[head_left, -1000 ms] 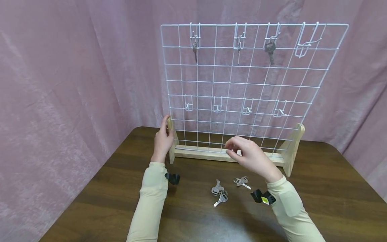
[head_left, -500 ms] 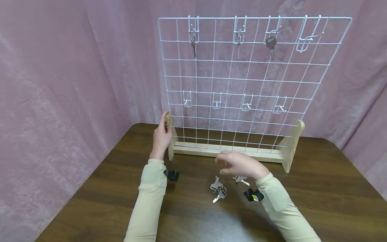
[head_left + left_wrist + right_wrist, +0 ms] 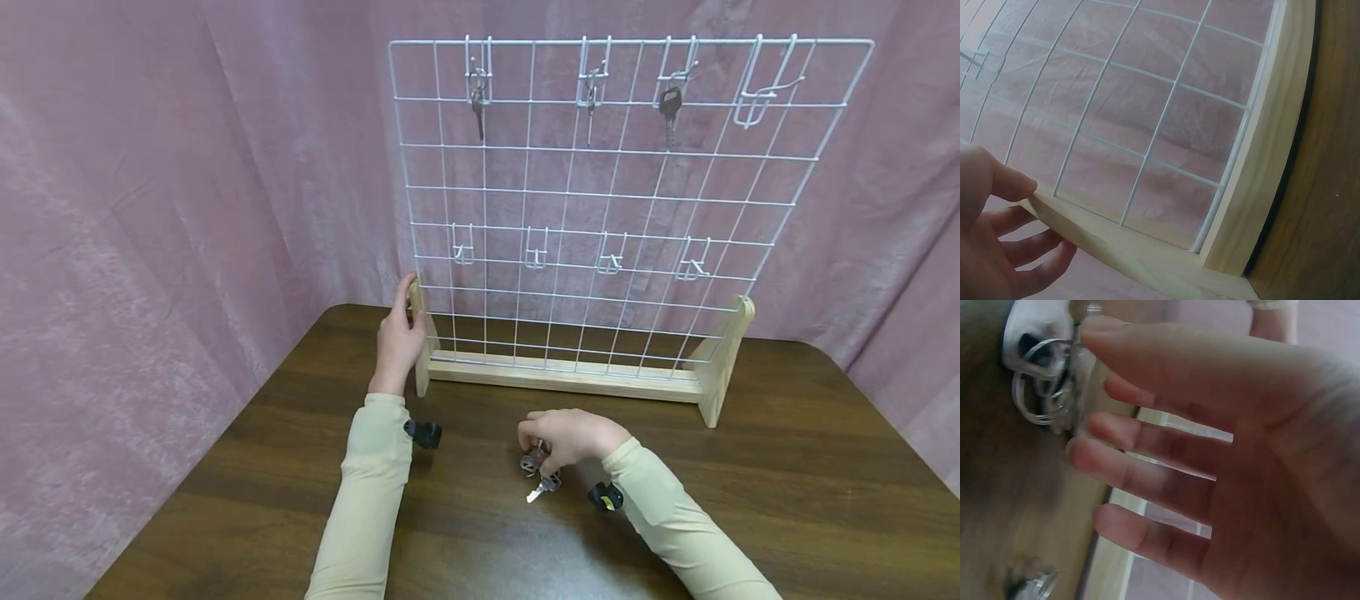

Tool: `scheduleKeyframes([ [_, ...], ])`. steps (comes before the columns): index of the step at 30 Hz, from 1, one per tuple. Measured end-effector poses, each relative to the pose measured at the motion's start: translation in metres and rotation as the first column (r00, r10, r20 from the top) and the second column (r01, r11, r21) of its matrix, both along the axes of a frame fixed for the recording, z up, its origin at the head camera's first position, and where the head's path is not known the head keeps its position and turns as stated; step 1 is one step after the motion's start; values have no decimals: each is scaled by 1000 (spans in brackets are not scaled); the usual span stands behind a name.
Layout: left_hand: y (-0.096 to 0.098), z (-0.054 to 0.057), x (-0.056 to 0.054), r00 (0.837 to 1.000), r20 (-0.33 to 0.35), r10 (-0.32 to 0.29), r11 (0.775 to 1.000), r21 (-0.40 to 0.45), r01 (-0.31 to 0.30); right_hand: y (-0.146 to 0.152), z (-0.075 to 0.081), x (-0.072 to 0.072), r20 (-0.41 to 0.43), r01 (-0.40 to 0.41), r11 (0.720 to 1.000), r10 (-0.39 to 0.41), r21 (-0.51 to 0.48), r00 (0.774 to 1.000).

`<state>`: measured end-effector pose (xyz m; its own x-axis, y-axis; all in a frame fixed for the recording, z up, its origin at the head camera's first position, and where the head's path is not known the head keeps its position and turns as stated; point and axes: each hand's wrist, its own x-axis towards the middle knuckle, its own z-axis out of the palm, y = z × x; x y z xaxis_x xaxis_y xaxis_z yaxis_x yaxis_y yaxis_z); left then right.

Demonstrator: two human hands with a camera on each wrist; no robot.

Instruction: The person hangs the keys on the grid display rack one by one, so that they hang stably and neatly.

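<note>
On the left, my left hand (image 3: 399,337) grips the wooden side post (image 3: 423,373) of a white wire grid rack (image 3: 525,193); its thumb and fingers lie on either side of the post (image 3: 1104,250) in the left wrist view. My right hand (image 3: 573,435) is low over the table with bent, spread fingers, right at a pair of ringed metal keys (image 3: 552,482). Seen from the right wrist, the thumb tip is beside the key rings (image 3: 1041,415), and a gap separates thumb and fingers. Another key (image 3: 1038,584) lies farther off, hidden behind this hand in the head view.
Three keys, including one silver key (image 3: 670,107), hang from the upper hooks. The upper right hook (image 3: 757,96) and several lower hooks (image 3: 536,254) bear no keys. The rack stands on a brown wooden table (image 3: 465,533) before a pink curtain (image 3: 150,208).
My right hand has come down and leftward from in front of the rack to the keys on the table. My left hand still holds the post. The head view has tilted slightly down.
</note>
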<state>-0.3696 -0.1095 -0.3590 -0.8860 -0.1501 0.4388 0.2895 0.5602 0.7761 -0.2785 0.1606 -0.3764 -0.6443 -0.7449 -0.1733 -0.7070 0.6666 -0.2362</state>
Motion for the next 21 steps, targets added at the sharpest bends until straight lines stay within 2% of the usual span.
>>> scheduleKeyframes([
  [9,-1,-1,-1,1000,-5,4,1000,-7,-4,-1,-9,-4,24,-31,999,32,-14,999],
  [21,0,0,1,1000,0,3,1000,-6,-3,5,-11,-10,37,-96,994,98,-51,995],
])
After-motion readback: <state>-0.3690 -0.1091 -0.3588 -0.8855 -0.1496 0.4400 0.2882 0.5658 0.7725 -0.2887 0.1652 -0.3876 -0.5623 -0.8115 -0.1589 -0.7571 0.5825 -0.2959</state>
